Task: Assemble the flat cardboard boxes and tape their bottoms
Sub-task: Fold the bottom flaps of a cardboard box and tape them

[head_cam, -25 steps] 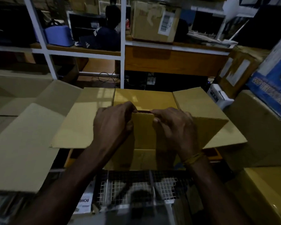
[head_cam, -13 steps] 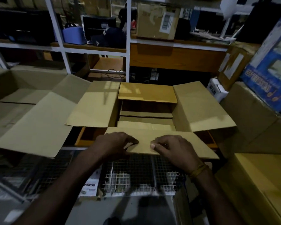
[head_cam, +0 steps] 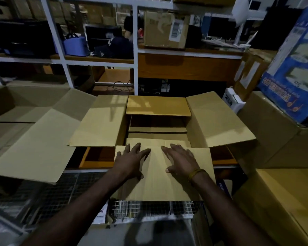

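Note:
A brown cardboard box (head_cam: 219, 119) stands open in front of me with its four top flaps spread outward. The left flap (head_cam: 100, 121), far flap (head_cam: 157, 105) and right flap lie folded out. The near flap (head_cam: 158, 178) is folded down toward me. My left hand (head_cam: 130, 160) and my right hand (head_cam: 181, 160) lie flat on this near flap with fingers spread, pressing it. A yellow band circles my right wrist. Inside the box, folded bottom flaps (head_cam: 156, 129) are visible. No tape is in sight.
Another open cardboard box (head_cam: 25, 139) sits at the left with a wide flap reaching toward me. Closed boxes (head_cam: 281, 201) stack at the right, under a blue printed carton (head_cam: 295, 71). A wire mesh surface (head_cam: 149, 208) lies below. White shelving (head_cam: 135, 55) stands behind.
The near flap was upright and pinched by both hands; it has swung down toward me. My fingers have straightened and now lie flat on it.

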### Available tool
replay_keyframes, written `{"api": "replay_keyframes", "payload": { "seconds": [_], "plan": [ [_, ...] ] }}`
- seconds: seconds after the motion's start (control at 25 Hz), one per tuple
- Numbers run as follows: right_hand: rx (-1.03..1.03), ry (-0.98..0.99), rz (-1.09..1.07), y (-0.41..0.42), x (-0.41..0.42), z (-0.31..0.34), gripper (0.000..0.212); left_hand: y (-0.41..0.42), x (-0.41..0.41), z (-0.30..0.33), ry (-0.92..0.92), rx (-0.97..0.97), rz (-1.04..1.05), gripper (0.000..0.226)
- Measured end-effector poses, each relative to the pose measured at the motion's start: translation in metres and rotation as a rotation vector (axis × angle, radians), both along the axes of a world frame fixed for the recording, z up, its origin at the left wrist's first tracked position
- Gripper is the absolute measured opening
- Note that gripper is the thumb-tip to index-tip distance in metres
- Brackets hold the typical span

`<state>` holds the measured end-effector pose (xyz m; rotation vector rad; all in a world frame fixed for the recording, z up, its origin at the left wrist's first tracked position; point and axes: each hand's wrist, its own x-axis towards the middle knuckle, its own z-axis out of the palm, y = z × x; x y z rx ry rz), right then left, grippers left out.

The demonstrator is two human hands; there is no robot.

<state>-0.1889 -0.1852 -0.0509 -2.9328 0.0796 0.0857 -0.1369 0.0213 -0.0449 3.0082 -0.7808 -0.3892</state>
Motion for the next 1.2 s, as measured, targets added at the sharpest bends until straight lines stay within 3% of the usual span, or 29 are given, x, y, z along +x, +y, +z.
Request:
{"api": "replay_keyframes", "payload": {
  "seconds": [0.08, 0.24, 0.36, 0.56, 0.8, 0.92, 1.08, 1.2],
  "plan": [
    [-0.019, -0.099, -0.023, 0.001, 0.01, -0.001, 0.075, -0.006, 0.008, -0.001, -0.104, -0.022, 0.014, 0.101],
    [0.033, -0.165, -0.031, -0.003, 0.027, -0.002, 0.045, -0.011, 0.027, -0.003, -0.312, -0.172, -0.008, 0.056],
    [0.076, -0.247, -0.053, -0.003, 0.031, -0.005, 0.025, -0.01, 0.043, -0.008, -0.3, -0.256, -0.018, 0.035],
    [0.092, -0.261, -0.044, -0.005, 0.04, -0.008, 0.013, -0.005, 0.059, -0.008, -0.212, -0.314, -0.038, 0.026],
    [0.223, 0.014, -0.011, -0.008, 0.04, -0.007, 0.011, 0.017, 0.068, -0.017, -0.065, -0.272, -0.15, 0.023],
    [0.351, 0.114, -0.013, -0.008, 0.053, -0.002, 0.032, 0.021, 0.084, -0.025, 0.073, -0.354, -0.21, 0.03],
    [0.419, 0.094, -0.065, 0.004, 0.075, -0.008, 0.054, 0.01, 0.104, -0.033, 0.188, -0.406, -0.188, 0.065],
    [0.313, 0.124, -0.08, 0.002, 0.096, -0.019, 0.062, -0.011, 0.129, -0.033, 0.226, -0.338, -0.084, 0.085]
  ]
}}
